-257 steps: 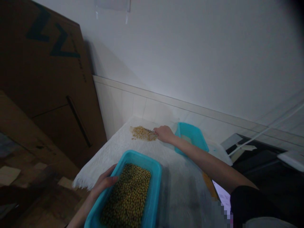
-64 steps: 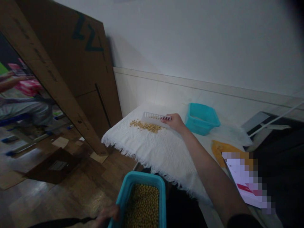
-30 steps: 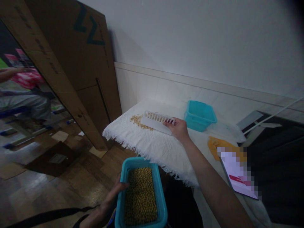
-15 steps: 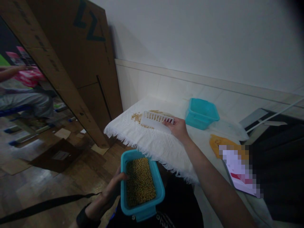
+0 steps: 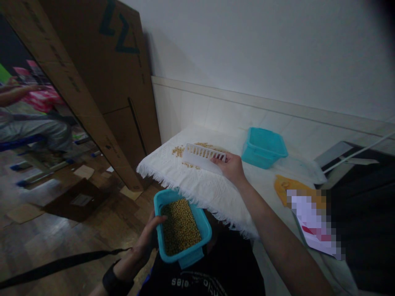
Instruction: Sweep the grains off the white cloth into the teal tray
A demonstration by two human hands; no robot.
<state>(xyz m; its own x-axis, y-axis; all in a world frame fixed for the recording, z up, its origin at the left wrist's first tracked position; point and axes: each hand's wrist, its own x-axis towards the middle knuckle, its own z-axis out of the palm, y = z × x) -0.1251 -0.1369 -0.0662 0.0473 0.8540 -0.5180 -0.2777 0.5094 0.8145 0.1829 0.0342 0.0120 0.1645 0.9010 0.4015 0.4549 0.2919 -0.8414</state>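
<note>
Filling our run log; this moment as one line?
left hand: holds teal container of beans; right hand: grips white slotted tool; loose beans: on white cloth

Dim light; glare on floor (image 5: 77, 240); soft shadow on wall (image 5: 247, 53); top-right corner black.

The left hand (image 5: 145, 239) shows its thumb over the rim of the near tub (image 5: 205, 220); its other fingers are mostly hidden. The slotted scraper (image 5: 197, 159) covers some beans (image 5: 177, 151) and hides part of the right hand (image 5: 233, 167). The far tub's (image 5: 261, 157) near wall conceals its bottom. Small print on the black clothing (image 5: 237, 263) is unreadable, and the bottom edge crops the right forearm (image 5: 277, 238). The top edge cuts off the cardboard box (image 5: 89, 49). At left, a seated person (image 5: 37, 129) is cropped and blurred. Blocky squares partly hide a pale, flat object (image 5: 319, 246) at right.
</note>
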